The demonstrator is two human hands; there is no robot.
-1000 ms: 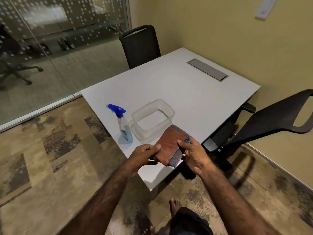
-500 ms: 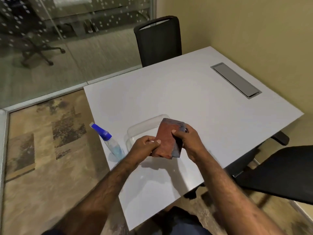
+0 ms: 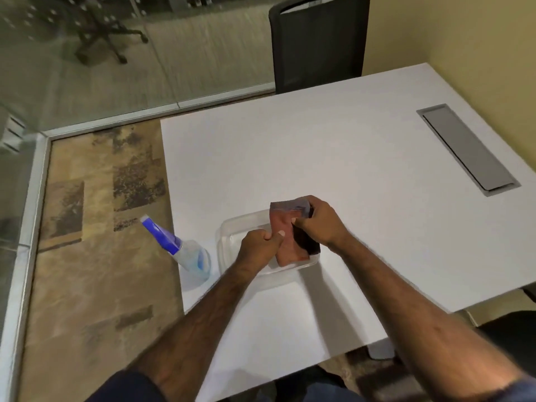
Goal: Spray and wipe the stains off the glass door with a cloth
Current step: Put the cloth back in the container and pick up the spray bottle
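Folded reddish-brown cloth (image 3: 290, 242) had come down from mid-air to over the clear plastic tub (image 3: 229, 236); my left hand (image 3: 258, 248) and right hand (image 3: 316, 224) both pinched it. Looked like putting away. Blue-capped spray bottle (image 3: 188, 253) stood just beside, on white table (image 3: 333, 158). Glass wall (image 3: 87, 53) behind, patterned carpet.

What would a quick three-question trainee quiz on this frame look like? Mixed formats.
1. True or false: the spray bottle is held in the left hand.
2. The cloth is over: A) the clear container B) the grey cable tray C) the black chair.
3. Fill in: the cloth is held by ___ hands.

Key: 1 false, it stands on the table; 2 A; 3 both, with the right hand gripping too.
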